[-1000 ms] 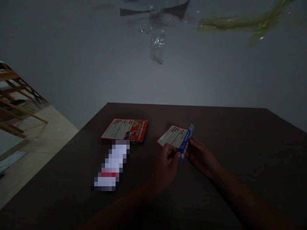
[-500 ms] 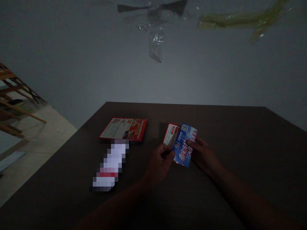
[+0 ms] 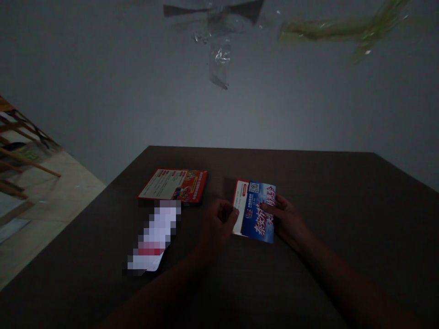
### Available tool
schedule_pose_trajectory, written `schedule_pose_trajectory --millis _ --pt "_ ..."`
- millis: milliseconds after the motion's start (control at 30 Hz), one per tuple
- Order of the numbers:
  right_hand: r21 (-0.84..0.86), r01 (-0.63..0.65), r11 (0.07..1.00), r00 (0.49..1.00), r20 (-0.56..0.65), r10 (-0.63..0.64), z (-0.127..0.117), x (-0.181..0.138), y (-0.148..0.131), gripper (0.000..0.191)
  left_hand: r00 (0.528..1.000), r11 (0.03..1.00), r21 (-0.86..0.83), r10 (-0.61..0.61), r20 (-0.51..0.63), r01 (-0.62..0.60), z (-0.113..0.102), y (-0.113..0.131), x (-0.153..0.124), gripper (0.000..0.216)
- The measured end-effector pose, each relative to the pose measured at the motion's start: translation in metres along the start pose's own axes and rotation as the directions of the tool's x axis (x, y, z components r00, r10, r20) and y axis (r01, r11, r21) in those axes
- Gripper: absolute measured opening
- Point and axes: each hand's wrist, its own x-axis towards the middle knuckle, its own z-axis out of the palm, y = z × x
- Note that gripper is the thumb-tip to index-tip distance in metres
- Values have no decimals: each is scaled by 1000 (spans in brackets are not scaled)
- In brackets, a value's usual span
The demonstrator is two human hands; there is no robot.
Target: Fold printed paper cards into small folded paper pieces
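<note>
Our right hand [image 3: 290, 219] pinches the blue-and-white leaflet [image 3: 253, 214], thumb on top, fingers mostly hidden beneath; our left hand [image 3: 218, 224], half curled, meets its left edge, its grip unclear to us; the leaflet sits between both; whether one sheet or two, we cannot tell; leftward we count one red stack [image 3: 173, 186], layers uncountable, and one phone [image 3: 155, 235], screen blurred.

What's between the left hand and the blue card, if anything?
A white, red-edged strip lies between the left hand and the blue card, which the right hand holds. The left hand is at the strip's outer edge. Nothing else visible stands between; whether strip and card are one sheet is unclear.
</note>
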Motion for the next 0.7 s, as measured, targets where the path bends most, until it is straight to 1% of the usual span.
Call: schedule_pose_trajectory --millis 67,133,233,267,333,467,567,700 --pt "-12 -3 1000 1000 -4 3 1 0 0 42 1000 998 -64 -24 11 25 1 -1 1 26" --pt "-20 4 1000 1000 6 -4 1 0 1 43 998 987 -152 -40 47 46 3 -2 2 31" --pt "-42 24 999 999 23 -23 2 1 2 42 994 959 -271 -63 91 86 9 -4 3 33" --pt "-55 32 998 999 20 -31 2 1 2 42 994 951 -295 -69 83 90 12 -5 4 35" --pt "-80 44 996 999 5 -44 2 2 3 42 996 939 -333 -64 70 83 18 -7 8 37" --pt "-107 57 993 998 1 -57 2 3 5 43 982 921 -353 -122 142 166 25 -10 16 44" --pt "-120 71 990 997 15 -70 0 3 7 42 972 905 -374 -139 190 203 24 -8 19 46" --pt "-124 77 989 997 31 -73 -1 2 8 42 963 891 -397 -140 229 223 20 -6 16 48"
